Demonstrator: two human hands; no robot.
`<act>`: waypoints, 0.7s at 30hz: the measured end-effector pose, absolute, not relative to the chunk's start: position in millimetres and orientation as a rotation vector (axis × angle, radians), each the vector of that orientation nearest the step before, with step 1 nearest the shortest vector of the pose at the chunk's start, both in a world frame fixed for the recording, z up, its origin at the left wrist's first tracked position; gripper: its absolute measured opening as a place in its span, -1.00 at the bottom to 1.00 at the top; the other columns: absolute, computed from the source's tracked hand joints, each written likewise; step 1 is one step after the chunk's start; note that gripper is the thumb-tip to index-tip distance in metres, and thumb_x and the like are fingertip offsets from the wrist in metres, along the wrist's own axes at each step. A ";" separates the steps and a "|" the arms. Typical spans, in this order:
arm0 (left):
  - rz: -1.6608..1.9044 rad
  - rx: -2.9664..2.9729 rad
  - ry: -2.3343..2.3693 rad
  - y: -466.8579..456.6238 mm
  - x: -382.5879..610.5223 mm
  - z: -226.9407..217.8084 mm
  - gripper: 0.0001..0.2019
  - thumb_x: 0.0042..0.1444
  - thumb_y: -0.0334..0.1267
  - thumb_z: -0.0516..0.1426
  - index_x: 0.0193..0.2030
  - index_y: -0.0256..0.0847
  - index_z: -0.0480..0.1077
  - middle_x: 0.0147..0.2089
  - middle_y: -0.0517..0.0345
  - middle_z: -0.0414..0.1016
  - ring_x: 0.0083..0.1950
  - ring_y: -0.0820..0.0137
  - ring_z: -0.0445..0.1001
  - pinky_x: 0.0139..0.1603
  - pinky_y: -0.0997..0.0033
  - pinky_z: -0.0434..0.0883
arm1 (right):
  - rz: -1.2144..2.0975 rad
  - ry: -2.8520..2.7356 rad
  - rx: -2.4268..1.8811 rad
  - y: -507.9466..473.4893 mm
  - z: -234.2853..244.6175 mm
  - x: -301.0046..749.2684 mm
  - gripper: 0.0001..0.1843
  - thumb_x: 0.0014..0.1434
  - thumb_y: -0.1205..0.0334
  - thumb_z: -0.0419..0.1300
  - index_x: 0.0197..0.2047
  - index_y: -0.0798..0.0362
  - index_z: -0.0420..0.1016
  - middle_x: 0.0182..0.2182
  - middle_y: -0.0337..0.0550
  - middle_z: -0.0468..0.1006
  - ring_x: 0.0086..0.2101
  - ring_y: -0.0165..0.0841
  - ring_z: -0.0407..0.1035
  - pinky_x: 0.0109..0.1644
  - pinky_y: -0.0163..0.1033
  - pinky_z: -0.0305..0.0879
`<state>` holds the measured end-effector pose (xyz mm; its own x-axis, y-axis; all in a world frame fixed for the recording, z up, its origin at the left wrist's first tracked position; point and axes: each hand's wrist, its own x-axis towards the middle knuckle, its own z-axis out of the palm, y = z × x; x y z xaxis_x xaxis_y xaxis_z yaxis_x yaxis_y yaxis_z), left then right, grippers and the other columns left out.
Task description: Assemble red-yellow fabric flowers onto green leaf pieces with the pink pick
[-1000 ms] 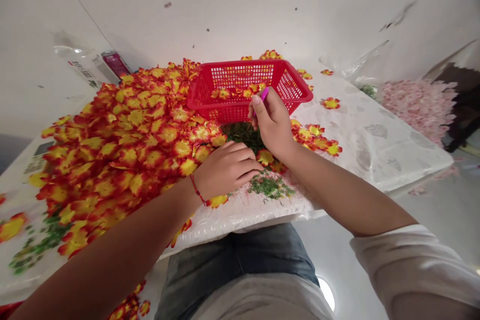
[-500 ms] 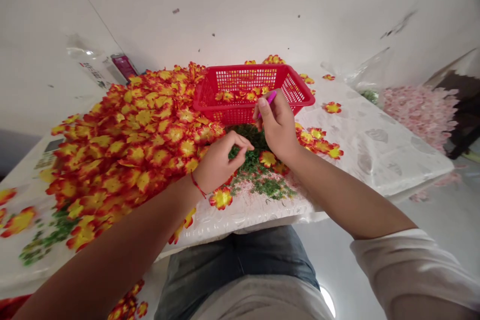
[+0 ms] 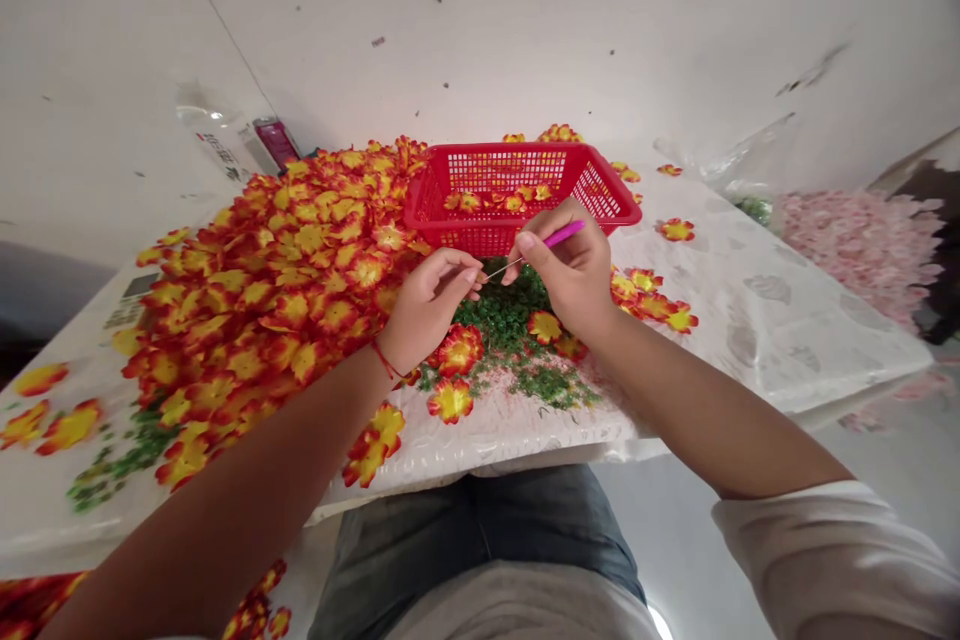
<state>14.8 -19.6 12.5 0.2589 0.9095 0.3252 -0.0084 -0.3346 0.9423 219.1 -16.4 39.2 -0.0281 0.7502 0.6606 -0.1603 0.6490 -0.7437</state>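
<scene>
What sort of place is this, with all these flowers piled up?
Probably a small workroom for making artificial flowers: there's a big heap of red-and-yellow artificial flowers, a red plastic basket with some inside, and a mound of pink flowers nearby.

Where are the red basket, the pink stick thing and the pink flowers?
Red plastic basket [image 3: 510,149]: head view, on its far rim.
Pink-handled pick [image 3: 564,236]: head view, on its pink handle.
Pink fabric flowers [image 3: 855,250]: head view, on the middle of the heap.

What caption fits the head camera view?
Right hand holds a pink-handled needle toward the left hand, beside a red plastic basket of flowers.
</scene>
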 end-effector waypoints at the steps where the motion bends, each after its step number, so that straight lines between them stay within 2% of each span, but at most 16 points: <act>1: 1.218 1.582 0.856 -19.0 13.9 12.9 -0.67 0.41 0.06 0.35 0.00 -0.17 0.54 -0.08 0.06 0.70 -0.10 0.36 0.66 -0.04 0.35 0.65 | 0.784 -1.421 -0.528 -16.2 38.8 218.6 -0.48 0.39 -0.27 0.49 -0.22 -0.16 0.33 -0.37 -0.32 0.61 -0.49 -0.34 0.57 -0.39 -0.09 0.54; 10: 1.215 1.610 0.812 -18.4 10.7 11.8 -0.52 0.38 0.24 0.38 0.00 -0.18 0.60 -0.08 0.04 0.69 -0.15 0.38 0.63 -0.06 0.37 0.65 | 0.794 -1.424 -0.494 -16.0 38.7 219.0 -0.54 0.40 -0.19 0.51 -0.20 -0.14 0.38 -0.32 -0.30 0.65 -0.45 -0.33 0.62 -0.35 -0.10 0.56; 21: 1.210 1.612 0.862 -20.1 8.4 15.1 -0.54 0.37 0.24 0.38 -0.04 -0.17 0.60 -0.07 0.04 0.68 -0.18 0.39 0.61 -0.07 0.38 0.65 | 0.787 -1.445 -0.518 -14.8 39.0 219.9 -0.54 0.40 -0.18 0.52 -0.21 -0.15 0.37 -0.32 -0.32 0.63 -0.44 -0.34 0.63 -0.34 -0.12 0.59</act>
